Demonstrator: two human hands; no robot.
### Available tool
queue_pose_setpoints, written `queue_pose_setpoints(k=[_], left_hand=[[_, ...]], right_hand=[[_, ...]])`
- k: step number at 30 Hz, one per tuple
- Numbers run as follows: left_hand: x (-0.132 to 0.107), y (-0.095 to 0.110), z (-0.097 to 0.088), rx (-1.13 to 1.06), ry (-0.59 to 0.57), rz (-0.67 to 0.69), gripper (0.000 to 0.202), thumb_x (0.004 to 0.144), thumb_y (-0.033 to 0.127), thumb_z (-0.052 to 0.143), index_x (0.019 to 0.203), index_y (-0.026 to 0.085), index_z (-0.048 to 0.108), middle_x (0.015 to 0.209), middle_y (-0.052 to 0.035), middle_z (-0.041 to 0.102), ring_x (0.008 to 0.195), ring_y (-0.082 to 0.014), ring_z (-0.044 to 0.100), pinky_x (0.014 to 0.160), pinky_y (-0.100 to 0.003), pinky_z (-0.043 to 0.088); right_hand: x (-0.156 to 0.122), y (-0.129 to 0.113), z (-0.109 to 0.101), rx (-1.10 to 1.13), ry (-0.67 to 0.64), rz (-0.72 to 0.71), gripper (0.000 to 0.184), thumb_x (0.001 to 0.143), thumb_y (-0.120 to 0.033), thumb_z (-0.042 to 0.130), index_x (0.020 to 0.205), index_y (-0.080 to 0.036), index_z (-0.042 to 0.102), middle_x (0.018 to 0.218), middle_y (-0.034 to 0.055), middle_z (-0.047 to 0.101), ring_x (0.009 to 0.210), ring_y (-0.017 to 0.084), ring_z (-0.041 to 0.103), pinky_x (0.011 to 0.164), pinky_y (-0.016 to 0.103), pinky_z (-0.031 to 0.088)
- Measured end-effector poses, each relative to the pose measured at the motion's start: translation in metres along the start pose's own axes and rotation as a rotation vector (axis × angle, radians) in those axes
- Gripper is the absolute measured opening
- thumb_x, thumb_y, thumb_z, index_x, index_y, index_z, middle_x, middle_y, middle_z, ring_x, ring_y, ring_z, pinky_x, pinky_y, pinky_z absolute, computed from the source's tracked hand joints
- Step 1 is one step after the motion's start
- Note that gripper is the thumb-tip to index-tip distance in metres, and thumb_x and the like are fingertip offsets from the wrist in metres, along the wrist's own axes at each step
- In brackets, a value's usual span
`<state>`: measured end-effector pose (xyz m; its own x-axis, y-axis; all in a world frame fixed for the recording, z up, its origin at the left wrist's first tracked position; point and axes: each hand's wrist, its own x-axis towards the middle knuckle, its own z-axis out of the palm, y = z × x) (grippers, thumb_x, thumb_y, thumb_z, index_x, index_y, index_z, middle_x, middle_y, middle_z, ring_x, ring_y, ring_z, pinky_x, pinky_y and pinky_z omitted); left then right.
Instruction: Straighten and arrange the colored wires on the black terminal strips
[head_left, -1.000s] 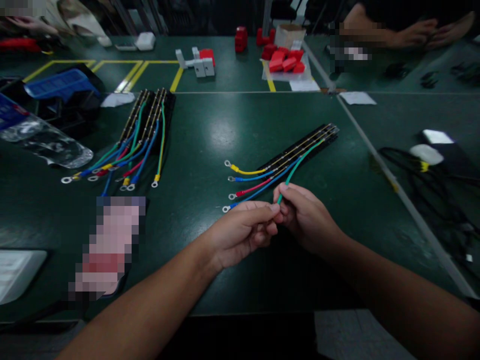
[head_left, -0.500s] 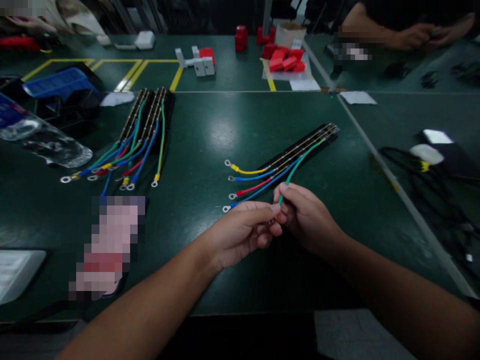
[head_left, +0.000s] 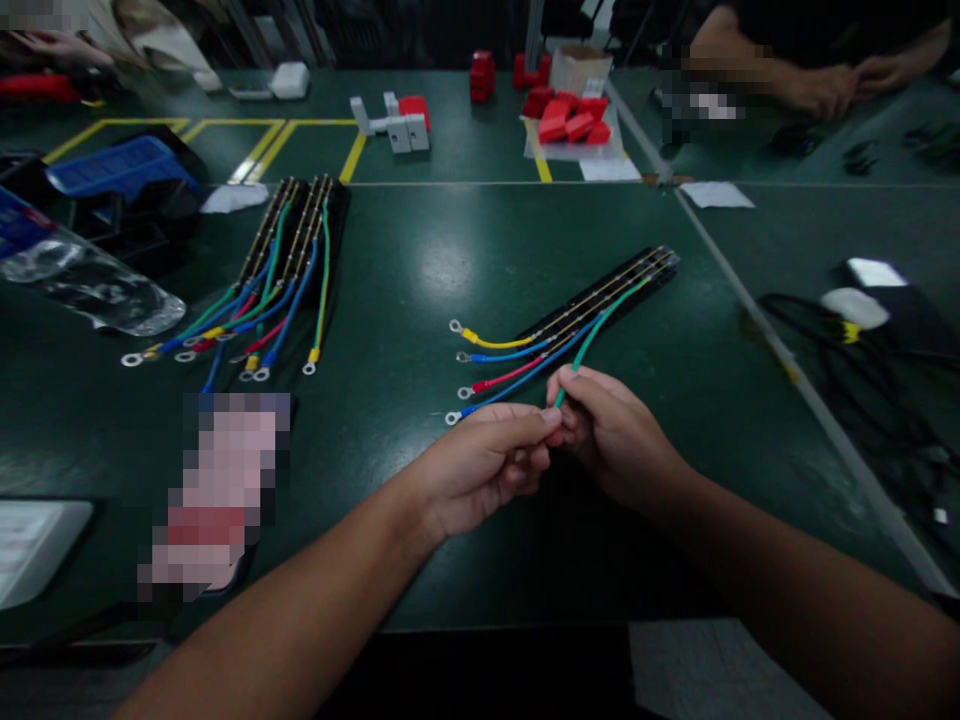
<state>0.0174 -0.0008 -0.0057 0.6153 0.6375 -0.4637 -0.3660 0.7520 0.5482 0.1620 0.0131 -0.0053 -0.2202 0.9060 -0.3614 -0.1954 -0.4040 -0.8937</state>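
A green wire [head_left: 589, 340] runs from a black terminal strip [head_left: 600, 292] with brass-coloured rows down into my two hands. My right hand [head_left: 604, 415] pinches it between thumb and fingers. My left hand [head_left: 495, 450] grips its lower end, and that end is hidden by the fingers. Beside my left hand, the strip's other wires fan out to the left: a yellow wire [head_left: 499, 344], a red wire [head_left: 510, 376] and two blue ones, each ending in a ring terminal. The lowest ring terminal [head_left: 453, 418] lies just past my left knuckles.
More wired strips [head_left: 304, 235] lie at left, near a plastic bottle [head_left: 97, 280] and a blue tray [head_left: 112, 165]. A phone [head_left: 217, 490], blurred out, rests near my left forearm. Red parts [head_left: 574, 120] sit at the back; black cables [head_left: 847, 370] lie right. Another person's hands [head_left: 832, 85] are far right.
My left fingers have curled in slightly around the end of the green wire. The strip stays put. The other person's hands have shifted a little.
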Motion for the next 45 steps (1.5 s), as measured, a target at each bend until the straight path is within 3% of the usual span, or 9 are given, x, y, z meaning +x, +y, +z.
queue_pose_setpoints(k=[9,19,28,38,45], left_hand=[[0.0003,0.0000,-0.0014,0.000,-0.025,0.000,0.016,0.083,0.024,0.059,0.075,0.011,0.060,0.052,0.0042,0.051,0.039,0.0008,0.039,0.040,-0.010,0.028],[-0.0004,0.0002,-0.0023,0.066,-0.071,0.019,0.019,0.087,0.026,0.054,0.085,0.009,0.063,0.065,-0.0021,0.061,0.041,-0.0010,0.048,0.041,-0.011,0.034],[0.0002,0.0001,-0.0014,-0.008,-0.037,0.006,0.017,0.084,0.025,0.059,0.075,0.011,0.058,0.053,0.0047,0.050,0.038,0.0020,0.036,0.041,-0.010,0.025],[0.0009,-0.0006,-0.0021,-0.001,-0.043,-0.002,0.018,0.083,0.027,0.060,0.075,0.011,0.058,0.052,0.0051,0.048,0.038,0.0016,0.035,0.041,-0.010,0.024],[-0.0006,0.0007,-0.0013,0.073,-0.092,0.011,0.019,0.086,0.027,0.055,0.085,0.009,0.062,0.065,-0.0021,0.061,0.041,-0.0002,0.044,0.041,-0.012,0.031]], right_hand=[[-0.0002,0.0000,0.0005,0.013,-0.003,-0.001,0.026,0.081,-0.039,0.054,0.066,-0.018,0.053,0.048,-0.0053,0.042,0.043,0.007,0.041,0.045,0.021,0.033],[-0.0017,-0.0011,0.0015,0.041,0.020,0.016,0.021,0.080,-0.033,0.054,0.066,-0.017,0.054,0.048,-0.0062,0.042,0.039,0.006,0.039,0.039,0.018,0.029],[-0.0017,-0.0008,0.0008,0.006,-0.005,-0.003,0.026,0.082,-0.039,0.053,0.066,-0.018,0.052,0.049,-0.0052,0.042,0.044,0.007,0.041,0.046,0.020,0.034],[-0.0014,-0.0006,0.0009,0.003,-0.005,-0.004,0.025,0.081,-0.038,0.054,0.066,-0.018,0.052,0.048,-0.0052,0.042,0.044,0.007,0.040,0.045,0.020,0.033],[-0.0031,-0.0033,0.0028,0.009,0.036,0.037,0.021,0.080,-0.036,0.054,0.068,-0.018,0.053,0.046,-0.0065,0.042,0.038,0.006,0.040,0.039,0.018,0.030]])
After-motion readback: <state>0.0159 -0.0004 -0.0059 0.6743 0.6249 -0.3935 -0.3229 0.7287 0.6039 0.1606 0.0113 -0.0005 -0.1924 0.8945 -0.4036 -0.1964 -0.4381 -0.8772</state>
